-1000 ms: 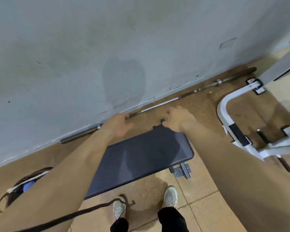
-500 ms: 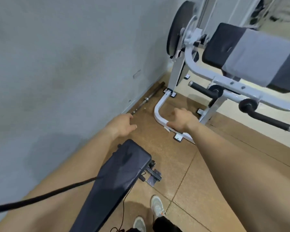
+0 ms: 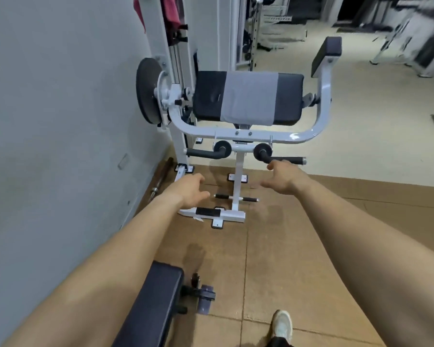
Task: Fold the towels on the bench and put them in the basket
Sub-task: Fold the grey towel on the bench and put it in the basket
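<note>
Brown rubber flooring (image 3: 261, 259) and a pale wall (image 3: 48, 121) fill the left and lower frame. The view now faces a white exercise machine (image 3: 322, 116) in the upper middle, where a second ago it looked down at the wall and the dark bench (image 3: 156, 304). That bench now sits cropped at the bottom edge, its visible top bare.

The turn brings a grey towel (image 3: 248, 98) into sight. It lies draped flat across the middle of the machine's black pad (image 3: 208, 96) and hangs over the near edge.

Both arms reach forward below it. The left hand (image 3: 191, 189) and the right hand (image 3: 283, 177) are empty, fingers loose and spread, apart from each other and well short of the towel.

A red cloth (image 3: 171, 11) hangs on the upright at the upper left; whether it is another towel I cannot tell. No basket shows anywhere in the frame.

My reading is that the bare bench is done with and this towel is next. The step at hand would be to close in, take the towel by its near corners and lift it off for folding. The basket will need finding afterwards.
</note>
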`<act>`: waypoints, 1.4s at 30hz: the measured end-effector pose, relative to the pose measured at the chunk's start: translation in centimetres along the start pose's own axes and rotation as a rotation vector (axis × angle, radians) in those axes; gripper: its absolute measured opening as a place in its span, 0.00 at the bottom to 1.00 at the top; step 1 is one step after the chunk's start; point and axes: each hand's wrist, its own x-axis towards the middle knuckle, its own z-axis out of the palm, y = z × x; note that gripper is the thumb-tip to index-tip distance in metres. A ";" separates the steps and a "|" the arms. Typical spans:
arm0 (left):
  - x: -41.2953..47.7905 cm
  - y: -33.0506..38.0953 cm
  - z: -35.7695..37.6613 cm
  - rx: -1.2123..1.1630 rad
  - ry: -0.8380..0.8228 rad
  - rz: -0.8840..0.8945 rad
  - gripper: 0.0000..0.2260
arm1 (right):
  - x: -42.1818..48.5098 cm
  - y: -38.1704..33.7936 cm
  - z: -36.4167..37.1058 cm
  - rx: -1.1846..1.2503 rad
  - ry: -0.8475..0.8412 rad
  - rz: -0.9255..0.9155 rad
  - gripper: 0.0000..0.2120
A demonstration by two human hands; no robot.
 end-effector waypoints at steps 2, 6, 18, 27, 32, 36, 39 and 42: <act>1.7 3.1 0.1 0.007 0.002 0.036 0.26 | 0.3 3.0 -1.2 0.007 0.012 0.030 0.27; 5.5 9.2 0.2 0.026 0.006 0.074 0.26 | 2.5 8.6 -3.3 0.033 0.018 0.059 0.26; 18.9 23.2 0.1 0.030 0.035 -0.033 0.26 | 13.4 23.1 -10.4 0.089 -0.029 0.001 0.32; 27.9 27.4 -1.5 -0.001 0.047 -0.065 0.25 | 22.6 26.7 -14.0 0.073 -0.044 -0.047 0.30; 35.3 28.7 -2.1 -0.056 0.052 -0.054 0.26 | 29.8 27.3 -16.3 0.017 -0.043 -0.064 0.29; 42.5 29.2 -2.4 -0.165 0.057 -0.070 0.24 | 36.8 27.2 -17.9 -0.025 -0.051 -0.089 0.25; 47.5 29.2 -2.1 -0.218 0.027 -0.116 0.24 | 42.0 26.9 -18.9 -0.064 -0.097 -0.114 0.20; 52.0 28.7 -2.1 -0.215 0.026 -0.151 0.25 | 47.0 26.1 -19.4 -0.102 -0.098 -0.150 0.12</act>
